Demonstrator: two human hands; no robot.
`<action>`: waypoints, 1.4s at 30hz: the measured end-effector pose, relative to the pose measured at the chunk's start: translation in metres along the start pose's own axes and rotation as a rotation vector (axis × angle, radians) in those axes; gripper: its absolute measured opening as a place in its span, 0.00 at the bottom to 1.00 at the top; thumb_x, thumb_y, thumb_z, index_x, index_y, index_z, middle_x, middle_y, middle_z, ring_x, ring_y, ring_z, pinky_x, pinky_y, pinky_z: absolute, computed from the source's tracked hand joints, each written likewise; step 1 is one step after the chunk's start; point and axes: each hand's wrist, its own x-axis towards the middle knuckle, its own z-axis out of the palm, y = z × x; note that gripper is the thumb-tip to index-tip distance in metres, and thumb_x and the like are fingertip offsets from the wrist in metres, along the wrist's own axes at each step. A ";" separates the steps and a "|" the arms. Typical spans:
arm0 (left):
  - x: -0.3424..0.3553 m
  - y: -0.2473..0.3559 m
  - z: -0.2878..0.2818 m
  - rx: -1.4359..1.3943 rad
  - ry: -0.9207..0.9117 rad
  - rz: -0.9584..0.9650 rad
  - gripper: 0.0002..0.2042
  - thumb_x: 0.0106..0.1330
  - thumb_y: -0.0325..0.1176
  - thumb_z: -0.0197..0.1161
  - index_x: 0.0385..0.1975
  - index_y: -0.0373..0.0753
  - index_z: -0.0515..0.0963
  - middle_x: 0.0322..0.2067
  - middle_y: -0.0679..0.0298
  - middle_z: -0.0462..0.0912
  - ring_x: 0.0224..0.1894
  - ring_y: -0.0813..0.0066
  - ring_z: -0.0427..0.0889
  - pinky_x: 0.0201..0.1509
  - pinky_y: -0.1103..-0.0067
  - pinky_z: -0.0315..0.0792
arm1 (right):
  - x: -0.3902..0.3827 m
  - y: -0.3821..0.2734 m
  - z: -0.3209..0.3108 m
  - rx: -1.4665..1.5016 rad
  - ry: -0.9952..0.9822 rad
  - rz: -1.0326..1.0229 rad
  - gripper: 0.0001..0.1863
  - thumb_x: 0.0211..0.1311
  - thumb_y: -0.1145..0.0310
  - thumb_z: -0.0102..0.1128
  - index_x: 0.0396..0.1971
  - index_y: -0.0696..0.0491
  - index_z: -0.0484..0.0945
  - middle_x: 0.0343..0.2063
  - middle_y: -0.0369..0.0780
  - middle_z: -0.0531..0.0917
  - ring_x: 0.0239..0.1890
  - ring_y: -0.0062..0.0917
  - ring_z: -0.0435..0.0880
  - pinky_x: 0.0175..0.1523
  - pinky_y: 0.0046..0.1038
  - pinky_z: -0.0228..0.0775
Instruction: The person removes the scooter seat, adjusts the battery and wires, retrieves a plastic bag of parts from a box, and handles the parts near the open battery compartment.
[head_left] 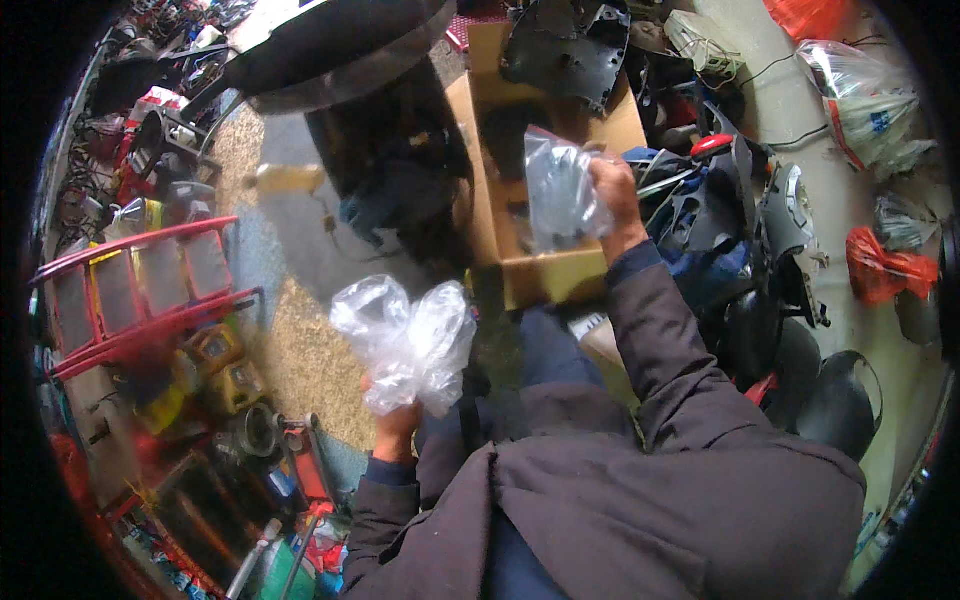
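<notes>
My left hand (399, 428) is closed around the bottom of a crumpled clear plastic bag (408, 335), which puffs up above it and hides part of the fingers. Farther off and to the right, my right hand (617, 192) grips the edge of a small clear bag (560, 195) with a reddish strip along its top. Something greyish shows through this bag, but its kind cannot be made out. The small bag hangs over an open cardboard box (555, 277). Inside the box are dark shapes, partly covered by the bag and hand.
A red metal ladder-like frame (160, 290) lies at left above yellow items (240, 380). Black plastic panels (570, 50) lean at the box's far end. Vehicle-like parts (715, 210) crowd the right side. A large dark pan-shaped object (340, 50) juts in at the top.
</notes>
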 end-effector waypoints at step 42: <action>-0.014 -0.123 -0.225 0.563 -0.092 -0.611 0.22 0.68 0.35 0.50 0.60 0.34 0.70 0.59 0.52 0.74 0.62 0.55 0.70 0.70 0.62 0.58 | 0.063 -0.265 0.247 0.784 -0.869 0.637 0.11 0.49 0.76 0.61 0.34 0.60 0.80 0.30 0.39 0.80 0.36 0.23 0.76 0.42 0.24 0.70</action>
